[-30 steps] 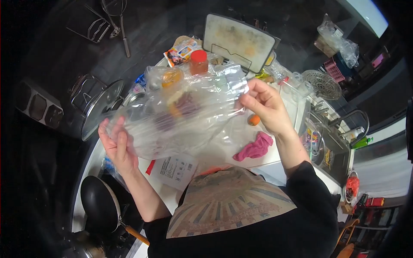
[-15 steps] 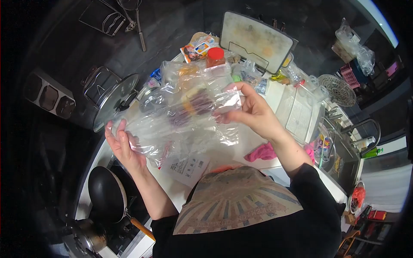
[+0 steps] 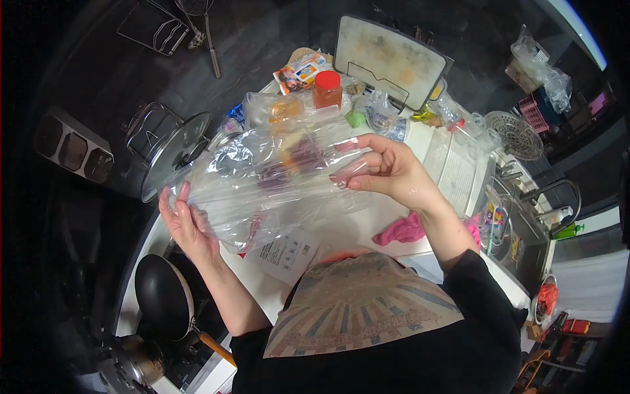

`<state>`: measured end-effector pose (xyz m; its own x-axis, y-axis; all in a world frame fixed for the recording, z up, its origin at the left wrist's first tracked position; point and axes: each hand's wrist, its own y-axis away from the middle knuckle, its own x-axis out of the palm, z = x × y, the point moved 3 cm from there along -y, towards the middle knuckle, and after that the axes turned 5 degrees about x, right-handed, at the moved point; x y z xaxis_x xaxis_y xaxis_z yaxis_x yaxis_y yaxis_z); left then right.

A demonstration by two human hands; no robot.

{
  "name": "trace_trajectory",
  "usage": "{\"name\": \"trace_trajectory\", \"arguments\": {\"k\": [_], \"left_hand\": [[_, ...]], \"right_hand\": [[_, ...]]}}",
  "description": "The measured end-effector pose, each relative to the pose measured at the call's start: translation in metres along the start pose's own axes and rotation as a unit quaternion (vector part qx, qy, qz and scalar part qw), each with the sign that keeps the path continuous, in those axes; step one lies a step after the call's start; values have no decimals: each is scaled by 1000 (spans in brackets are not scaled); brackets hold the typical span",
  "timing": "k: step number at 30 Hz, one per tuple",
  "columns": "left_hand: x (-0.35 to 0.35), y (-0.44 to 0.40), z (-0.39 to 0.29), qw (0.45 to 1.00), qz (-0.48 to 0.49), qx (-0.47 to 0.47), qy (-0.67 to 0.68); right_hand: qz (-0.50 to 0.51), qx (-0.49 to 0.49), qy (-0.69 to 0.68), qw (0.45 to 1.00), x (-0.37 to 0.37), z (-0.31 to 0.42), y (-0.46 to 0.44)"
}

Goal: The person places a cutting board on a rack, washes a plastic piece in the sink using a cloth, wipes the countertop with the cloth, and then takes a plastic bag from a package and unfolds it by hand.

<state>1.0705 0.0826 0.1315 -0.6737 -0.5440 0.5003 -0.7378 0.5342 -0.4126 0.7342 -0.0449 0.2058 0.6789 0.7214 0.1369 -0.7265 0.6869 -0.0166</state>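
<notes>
A clear plastic bag (image 3: 262, 190) is stretched between my two hands above the white counter. My left hand (image 3: 189, 220) grips its left end, the fingers partly covered by the film. The bag's right edge is pinched between the thumb and fingers of my right hand (image 3: 387, 167). Purple and yellow items show through the film; whether they lie inside or behind it I cannot tell. Just beyond the bag stands a jar with a red lid (image 3: 327, 88). A pink cloth (image 3: 400, 230) lies under my right forearm, and a printed white sheet (image 3: 289, 255) is below the bag.
A cutting board (image 3: 388, 60) stands in a rack at the back. On the left are a glass lid (image 3: 176, 154) and a black pan (image 3: 161, 295) on the stove. The sink (image 3: 518, 243) with its faucet is at the right, beside a clear container (image 3: 449, 164).
The whole view has shifted, moving the counter things rightward. My right hand has moved left and closer to my left hand, and the bag hangs more bunched between them.
</notes>
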Motion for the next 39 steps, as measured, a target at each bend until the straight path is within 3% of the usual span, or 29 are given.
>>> {"name": "trace_trajectory", "arguments": {"k": [14, 18, 24, 27, 30, 32, 36, 38, 39], "left_hand": [[25, 8, 3, 998, 28, 50, 23], [32, 9, 1, 999, -2, 40, 21], [37, 9, 4, 997, 51, 42, 32], [39, 8, 4, 998, 30, 43, 21], [38, 8, 4, 998, 37, 54, 1], [34, 8, 6, 998, 51, 45, 3], [31, 7, 6, 996, 71, 59, 12], [48, 13, -7, 989, 132, -13, 70], [62, 16, -18, 995, 35, -35, 82]], "right_hand": [[-81, -7, 15, 997, -17, 3, 12], [-76, 1, 17, 997, -19, 3, 16], [-29, 25, 0, 999, -30, -8, 19], [-24, 39, -76, 996, -27, 3, 24], [-88, 50, -15, 995, -30, 3, 24], [-73, -17, 59, 995, -36, 0, 22], [-103, -23, 54, 993, -47, -5, 20], [-136, -23, 5, 990, -56, -9, 19], [-147, -27, 1, 989, -62, -13, 18]]}}
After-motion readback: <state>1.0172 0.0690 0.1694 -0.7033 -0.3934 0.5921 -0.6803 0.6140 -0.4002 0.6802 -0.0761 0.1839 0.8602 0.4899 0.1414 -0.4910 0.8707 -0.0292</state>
